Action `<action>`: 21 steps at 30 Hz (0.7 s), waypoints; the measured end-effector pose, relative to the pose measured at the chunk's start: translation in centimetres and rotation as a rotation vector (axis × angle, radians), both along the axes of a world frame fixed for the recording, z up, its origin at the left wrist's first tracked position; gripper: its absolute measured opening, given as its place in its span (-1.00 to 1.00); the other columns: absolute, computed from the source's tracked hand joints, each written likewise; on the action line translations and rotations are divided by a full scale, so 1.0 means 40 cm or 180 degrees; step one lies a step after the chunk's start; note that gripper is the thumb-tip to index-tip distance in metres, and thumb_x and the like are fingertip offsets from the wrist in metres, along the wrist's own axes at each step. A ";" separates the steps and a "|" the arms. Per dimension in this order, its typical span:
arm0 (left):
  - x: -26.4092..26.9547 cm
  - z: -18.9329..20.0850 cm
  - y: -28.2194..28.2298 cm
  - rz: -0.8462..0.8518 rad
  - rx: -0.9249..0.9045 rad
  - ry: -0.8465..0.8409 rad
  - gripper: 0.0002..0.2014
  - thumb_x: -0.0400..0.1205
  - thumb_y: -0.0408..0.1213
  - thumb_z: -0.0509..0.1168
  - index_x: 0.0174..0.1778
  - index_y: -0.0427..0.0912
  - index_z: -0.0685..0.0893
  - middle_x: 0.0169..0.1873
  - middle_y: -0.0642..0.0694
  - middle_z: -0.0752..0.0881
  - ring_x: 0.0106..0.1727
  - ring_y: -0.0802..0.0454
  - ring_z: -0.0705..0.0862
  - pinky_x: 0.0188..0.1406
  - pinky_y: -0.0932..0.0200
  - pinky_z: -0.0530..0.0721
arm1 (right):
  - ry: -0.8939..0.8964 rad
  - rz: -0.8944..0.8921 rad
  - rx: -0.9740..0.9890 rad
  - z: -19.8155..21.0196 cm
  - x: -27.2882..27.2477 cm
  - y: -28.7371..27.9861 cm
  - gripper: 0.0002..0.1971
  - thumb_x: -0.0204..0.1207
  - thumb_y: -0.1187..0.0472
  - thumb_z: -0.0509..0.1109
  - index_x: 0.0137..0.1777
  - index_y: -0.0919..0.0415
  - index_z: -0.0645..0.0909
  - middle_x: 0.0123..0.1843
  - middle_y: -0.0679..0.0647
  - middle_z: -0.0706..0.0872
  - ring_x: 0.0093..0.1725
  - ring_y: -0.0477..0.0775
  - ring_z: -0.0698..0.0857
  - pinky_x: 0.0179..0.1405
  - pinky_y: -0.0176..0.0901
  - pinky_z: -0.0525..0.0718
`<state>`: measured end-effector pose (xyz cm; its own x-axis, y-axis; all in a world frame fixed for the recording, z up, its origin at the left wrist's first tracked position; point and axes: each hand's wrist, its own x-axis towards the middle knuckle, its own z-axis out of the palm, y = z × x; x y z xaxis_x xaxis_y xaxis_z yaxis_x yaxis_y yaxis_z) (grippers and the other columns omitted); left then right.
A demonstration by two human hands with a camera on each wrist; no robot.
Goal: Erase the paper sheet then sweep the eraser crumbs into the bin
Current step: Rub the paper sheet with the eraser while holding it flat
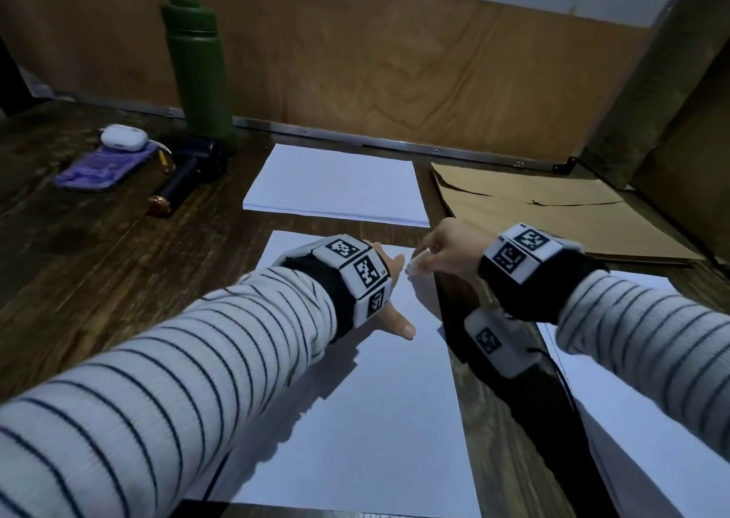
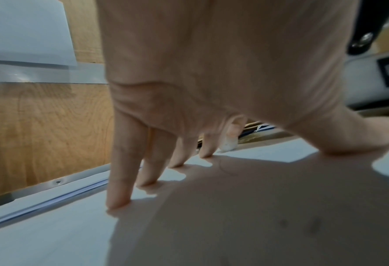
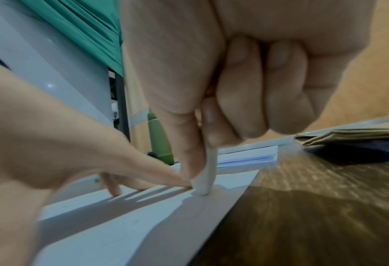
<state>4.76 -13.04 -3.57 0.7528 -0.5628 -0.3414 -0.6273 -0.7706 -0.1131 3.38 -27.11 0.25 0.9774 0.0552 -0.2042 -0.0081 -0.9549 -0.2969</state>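
Note:
A white paper sheet (image 1: 355,399) lies on the dark wooden desk in front of me. My left hand (image 1: 389,280) presses on its upper part with spread, straight fingers (image 2: 118,189). My right hand (image 1: 438,252) pinches a white eraser (image 3: 206,178) between thumb and fingers, its tip down on the sheet's top right corner (image 3: 234,183), right beside my left index fingertip. The eraser (image 1: 414,266) shows in the head view as a small white bit under the right hand, and in the left wrist view the eraser (image 2: 228,144) sits behind my fingers. No crumbs or bin can be made out.
A stack of white paper (image 1: 335,185) lies further back. A brown paper bag (image 1: 553,209) lies flat at the right, more white sheets (image 1: 651,418) at the near right. A green bottle (image 1: 197,63), a black tool (image 1: 185,177), a purple phone (image 1: 106,166) and a white earbud case (image 1: 124,137) sit at the back left.

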 end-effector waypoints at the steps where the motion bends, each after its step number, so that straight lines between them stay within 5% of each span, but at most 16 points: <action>1: 0.001 0.001 0.000 0.0004 0.0007 0.0019 0.15 0.38 0.47 0.21 0.68 -0.13 -0.16 0.65 -0.36 0.06 0.63 -0.31 0.18 0.51 -0.21 0.24 | 0.0044 0.0067 0.0005 -0.001 -0.006 -0.001 -0.72 0.46 0.00 0.46 0.11 0.08 0.78 -0.06 -0.01 0.76 -0.07 -0.06 0.63 -0.14 -0.25 0.51; 4: 0.004 0.007 -0.003 0.0060 0.0087 0.0073 0.18 0.36 0.49 0.21 0.68 -0.09 -0.22 0.66 -0.32 0.00 0.66 -0.29 0.11 0.54 -0.22 0.19 | 0.0540 0.0513 -0.0092 0.006 -0.052 -0.010 -0.72 0.48 -0.03 0.42 0.13 0.02 0.78 -0.23 -0.07 0.75 -0.20 -0.11 0.65 -0.19 -0.27 0.60; 8: 0.001 0.010 -0.007 0.0089 0.0063 0.0121 0.18 0.37 0.48 0.22 0.67 -0.09 -0.26 0.67 -0.31 -0.03 0.67 -0.27 0.08 0.56 -0.21 0.16 | 0.1025 0.0582 -0.0005 0.017 -0.060 -0.023 -0.81 0.40 -0.05 0.49 -0.01 -0.12 0.80 0.03 -0.12 0.83 0.13 -0.07 0.72 0.27 -0.10 0.64; 12: -0.006 0.012 -0.004 0.0049 0.0073 0.0064 0.16 0.39 0.46 0.21 0.68 -0.12 -0.22 0.66 -0.34 0.01 0.65 -0.30 0.11 0.54 -0.22 0.19 | 0.0376 -0.0030 0.0049 0.010 0.005 -0.017 -0.69 0.43 -0.04 0.48 0.15 0.02 0.76 0.20 0.01 0.76 0.14 -0.01 0.64 0.05 -0.17 0.53; 15: -0.004 0.010 -0.002 0.0047 0.0072 0.0073 0.16 0.37 0.47 0.22 0.68 -0.07 -0.23 0.66 -0.34 -0.02 0.65 -0.32 0.09 0.54 -0.25 0.17 | 0.0114 0.0022 -0.0018 0.000 0.000 -0.011 -0.69 0.48 -0.02 0.43 0.17 0.06 0.75 0.14 0.07 0.77 0.08 0.03 0.66 -0.06 -0.17 0.54; 18: 0.003 0.008 -0.003 0.0051 0.0124 0.0080 0.17 0.36 0.50 0.20 0.68 -0.04 -0.24 0.67 -0.30 0.00 0.66 -0.30 0.09 0.52 -0.26 0.20 | 0.0576 0.0424 -0.0040 0.006 -0.051 -0.023 -0.72 0.49 -0.02 0.43 0.15 0.00 0.76 -0.10 0.02 0.79 -0.10 -0.02 0.67 -0.05 -0.17 0.60; 21: 0.005 0.009 -0.004 0.0023 0.0130 0.0056 0.17 0.35 0.50 0.21 0.68 -0.04 -0.23 0.67 -0.28 0.02 0.65 -0.28 0.11 0.52 -0.24 0.22 | 0.1077 0.0558 -0.0039 0.023 -0.073 -0.035 -0.78 0.42 -0.05 0.48 0.05 -0.09 0.79 -0.06 -0.15 0.82 -0.02 -0.15 0.69 0.13 -0.24 0.61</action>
